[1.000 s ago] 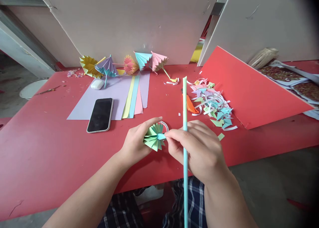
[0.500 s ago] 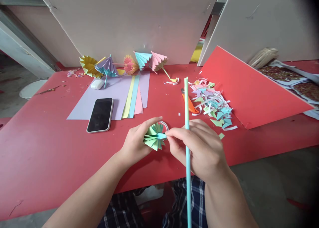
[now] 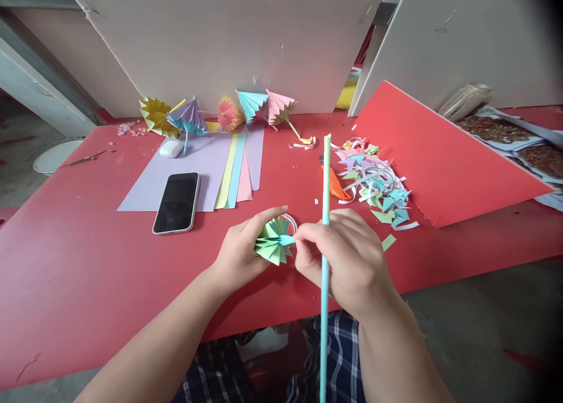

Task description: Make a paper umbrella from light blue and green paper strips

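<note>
My left hand is closed around a small pleated paper umbrella canopy, green with a light blue centre. A loop of thin white strip curves up beside it. My right hand pinches the canopy's blue tip between thumb and forefinger. Tucked among the fingers of that hand is a long rolled paper stick, pale green above and light blue below, standing nearly upright in view. Its lower end runs out of the picture. The underside of the canopy is hidden in my left palm.
Finished paper umbrellas line the back of the red table. A phone lies by coloured paper sheets and a white case. Right of centre are an orange cutter, paper scraps and a leaning red board.
The paper stick and my right hand have shifted slightly left, uncovering more of a green scrap. The canopy stays in my left hand, pinched at the tip.
</note>
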`<state>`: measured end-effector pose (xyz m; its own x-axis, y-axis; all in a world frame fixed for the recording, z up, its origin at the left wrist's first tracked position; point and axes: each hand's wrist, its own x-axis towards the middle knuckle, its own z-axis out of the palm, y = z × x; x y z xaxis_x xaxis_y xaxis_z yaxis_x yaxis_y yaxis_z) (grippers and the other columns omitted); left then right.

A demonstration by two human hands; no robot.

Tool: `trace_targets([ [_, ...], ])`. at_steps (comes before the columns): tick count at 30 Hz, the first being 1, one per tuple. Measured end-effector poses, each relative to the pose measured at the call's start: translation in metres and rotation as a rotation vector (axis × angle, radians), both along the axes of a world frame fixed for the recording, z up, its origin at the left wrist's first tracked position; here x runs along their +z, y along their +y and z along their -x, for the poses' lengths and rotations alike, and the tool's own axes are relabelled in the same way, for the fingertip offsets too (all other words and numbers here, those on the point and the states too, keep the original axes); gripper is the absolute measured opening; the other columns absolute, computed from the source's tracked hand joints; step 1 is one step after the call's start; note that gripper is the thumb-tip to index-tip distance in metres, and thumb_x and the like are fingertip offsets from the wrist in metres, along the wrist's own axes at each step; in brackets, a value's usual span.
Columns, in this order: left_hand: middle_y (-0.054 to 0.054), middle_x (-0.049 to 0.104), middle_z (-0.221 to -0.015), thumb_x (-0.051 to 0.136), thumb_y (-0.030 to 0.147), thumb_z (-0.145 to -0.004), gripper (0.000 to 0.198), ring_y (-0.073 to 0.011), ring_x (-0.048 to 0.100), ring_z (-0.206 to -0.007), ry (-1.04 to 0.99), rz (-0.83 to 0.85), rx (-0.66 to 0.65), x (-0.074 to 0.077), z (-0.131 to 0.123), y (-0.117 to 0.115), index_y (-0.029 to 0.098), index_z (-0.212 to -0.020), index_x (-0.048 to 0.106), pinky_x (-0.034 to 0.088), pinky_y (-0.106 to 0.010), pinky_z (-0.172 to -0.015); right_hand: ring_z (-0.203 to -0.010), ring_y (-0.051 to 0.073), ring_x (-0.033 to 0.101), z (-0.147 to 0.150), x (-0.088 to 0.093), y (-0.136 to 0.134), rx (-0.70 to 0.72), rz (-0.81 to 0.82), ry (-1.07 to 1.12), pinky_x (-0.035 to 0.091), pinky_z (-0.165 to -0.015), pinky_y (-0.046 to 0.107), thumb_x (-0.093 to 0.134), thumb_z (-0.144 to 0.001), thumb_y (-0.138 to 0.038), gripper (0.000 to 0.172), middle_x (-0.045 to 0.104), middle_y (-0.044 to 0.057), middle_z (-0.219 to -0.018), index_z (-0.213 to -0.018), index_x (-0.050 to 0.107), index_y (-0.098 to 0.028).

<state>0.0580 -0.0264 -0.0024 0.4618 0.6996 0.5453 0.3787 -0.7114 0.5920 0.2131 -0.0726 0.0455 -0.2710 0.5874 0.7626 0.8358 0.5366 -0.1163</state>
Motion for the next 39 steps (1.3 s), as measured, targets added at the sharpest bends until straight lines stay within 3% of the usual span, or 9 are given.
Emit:
trace_targets([
  [4,0.003,0.062,-0.077,0.060,0.012,-0.066,0.051,-0.0061,0.051,-0.054,0.024,0.019,0.017,-0.002,0.001,0.000,0.022,-0.114,0.045,0.041,-0.017,-0.050,-0.047,0.010,0.042,0.000,0.003,0.000,-0.018,-0.034,0.045,0.038,-0.052,0.027,0.054,-0.072,-0.007,0.013,0.051,-0.004,-0.052,-0.071,0.049,-0.019],
  [10,0.004,0.061,-0.075,0.064,0.019,-0.067,0.052,-0.0063,0.052,-0.054,0.005,0.073,0.015,-0.002,0.001,0.001,0.023,-0.115,0.044,0.042,-0.017,-0.053,-0.054,0.012,0.052,-0.008,0.009,-0.006,-0.031,-0.072,0.286,0.041,-0.054,0.026,0.055,-0.073,-0.008,0.015,0.055,-0.004,-0.057,-0.080,0.051,-0.021],
  [17,0.003,0.062,-0.079,0.058,0.013,-0.069,0.049,-0.0057,0.052,-0.055,-0.014,0.061,-0.015,0.001,0.001,0.001,0.023,-0.115,0.044,0.041,-0.016,-0.051,-0.051,0.009,0.050,-0.004,0.005,-0.003,0.071,0.067,0.133,0.041,-0.055,0.027,0.055,-0.073,-0.006,0.014,0.060,-0.002,-0.060,-0.079,0.055,-0.018],
  [34,0.002,0.064,-0.085,0.058,0.012,-0.067,0.052,-0.0067,0.055,-0.059,0.046,0.103,0.024,-0.001,0.000,0.000,0.023,-0.116,0.045,0.043,-0.017,-0.053,-0.046,0.009,0.043,0.000,-0.002,0.003,-0.031,0.012,0.007,0.039,-0.057,0.026,0.052,-0.071,-0.006,0.013,0.053,-0.004,-0.051,-0.068,0.050,-0.018],
  [39,0.002,0.064,-0.085,0.057,0.012,-0.068,0.051,-0.0080,0.056,-0.062,0.043,0.110,0.038,0.001,0.000,-0.001,0.024,-0.116,0.045,0.044,-0.018,-0.055,-0.045,0.009,0.045,0.005,-0.001,0.005,-0.039,-0.007,0.104,0.040,-0.054,0.026,0.052,-0.071,-0.006,0.013,0.055,-0.004,-0.053,-0.068,0.049,-0.019],
])
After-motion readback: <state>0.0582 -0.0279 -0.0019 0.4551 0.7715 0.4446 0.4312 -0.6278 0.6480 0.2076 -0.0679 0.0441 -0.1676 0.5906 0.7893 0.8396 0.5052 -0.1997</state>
